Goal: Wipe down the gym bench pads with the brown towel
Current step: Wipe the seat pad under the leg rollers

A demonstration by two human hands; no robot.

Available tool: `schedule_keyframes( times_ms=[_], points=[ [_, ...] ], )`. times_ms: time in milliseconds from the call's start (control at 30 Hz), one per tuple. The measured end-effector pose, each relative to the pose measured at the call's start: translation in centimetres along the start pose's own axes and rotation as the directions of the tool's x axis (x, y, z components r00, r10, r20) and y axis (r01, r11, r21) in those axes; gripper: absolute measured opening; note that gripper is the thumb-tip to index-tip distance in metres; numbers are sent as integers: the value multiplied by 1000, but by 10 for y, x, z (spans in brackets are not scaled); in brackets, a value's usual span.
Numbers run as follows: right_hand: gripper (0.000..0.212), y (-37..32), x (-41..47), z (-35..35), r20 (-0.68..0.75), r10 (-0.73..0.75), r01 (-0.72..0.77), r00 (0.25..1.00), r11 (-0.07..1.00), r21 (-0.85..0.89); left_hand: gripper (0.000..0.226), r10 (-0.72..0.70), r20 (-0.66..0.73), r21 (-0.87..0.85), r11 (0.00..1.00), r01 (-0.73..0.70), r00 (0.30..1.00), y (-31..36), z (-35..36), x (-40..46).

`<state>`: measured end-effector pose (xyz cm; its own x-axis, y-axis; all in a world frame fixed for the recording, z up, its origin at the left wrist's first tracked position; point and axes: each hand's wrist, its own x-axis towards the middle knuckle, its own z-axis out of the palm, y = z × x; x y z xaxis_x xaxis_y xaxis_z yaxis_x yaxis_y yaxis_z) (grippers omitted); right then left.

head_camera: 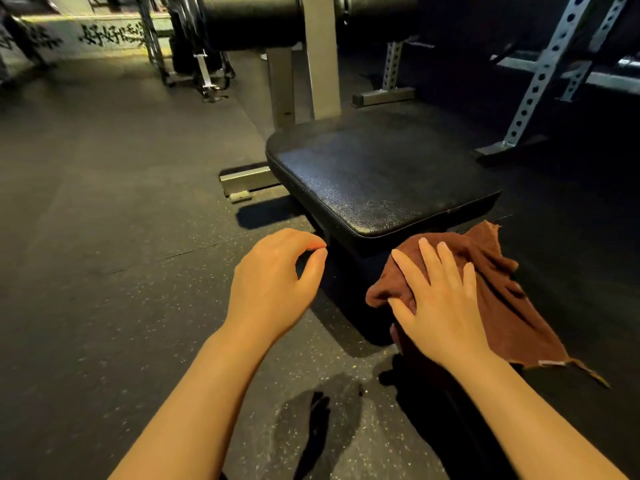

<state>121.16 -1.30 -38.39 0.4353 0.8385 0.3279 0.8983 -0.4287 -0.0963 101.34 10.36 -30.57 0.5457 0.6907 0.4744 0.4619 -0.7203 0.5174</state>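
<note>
- The brown towel (498,299) is spread below the near edge of the seat pad (381,174), at about 5 o'clock from the pad's centre; what lies under it is hidden.
- It is pressed by the right hand (440,303) with fingers straight and spread, not clamped.
- At 9 o'clock from the towel, the left hand (273,285) is held over the floor (104,237), loosely curled, with nothing gripped.
- A slip is likely: an unclamped, half-draped cloth could be dragged off and dropped.
- The roller pad (249,19) at 12 o'clock could be missed.

Two bare forearms reach forward, hands low
Left hand (273,282) hangs loosely curled, thumb near forefinger, holding nothing; right hand (440,299) lies flat, fingers (427,258) straight and spread, palm down
</note>
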Motion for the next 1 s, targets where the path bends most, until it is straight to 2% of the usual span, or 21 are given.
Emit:
schedule_keyframes(
  times_ms=[167, 400, 567, 700, 833, 1000],
  points=[
    [71, 10, -33, -2, 21, -28, 29, 999, 999, -33, 16, -10, 41, 27, 1000, 9, 999, 2, -7, -9],
    [78, 24, -105, -12, 92, 28, -25, 995, 999, -43, 17, 7, 84, 19, 1000, -8, 996, 5, 2, -8],
    [84, 12, -71, -12, 130, 93, -81, 987, 992, -96, 32, 55, 97, -18, 998, -54, 994, 21, 10, -6],
    [85, -10, -21, -13, 118, 162, -156, 980, 986, -66, 30, 54, 128, 10, 998, -55, 990, 19, 9, -14],
    [77, -18, 7, -16, 116, 138, -140, 984, 990, 13, 32, 84, 176, 40, 995, -93, 981, 22, 11, -17],
    [77, 5, -47, -14, 95, 43, -49, 995, 997, 67, 34, 194, 176, -51, 981, -188, 965, 34, 41, -15]
  ],
)
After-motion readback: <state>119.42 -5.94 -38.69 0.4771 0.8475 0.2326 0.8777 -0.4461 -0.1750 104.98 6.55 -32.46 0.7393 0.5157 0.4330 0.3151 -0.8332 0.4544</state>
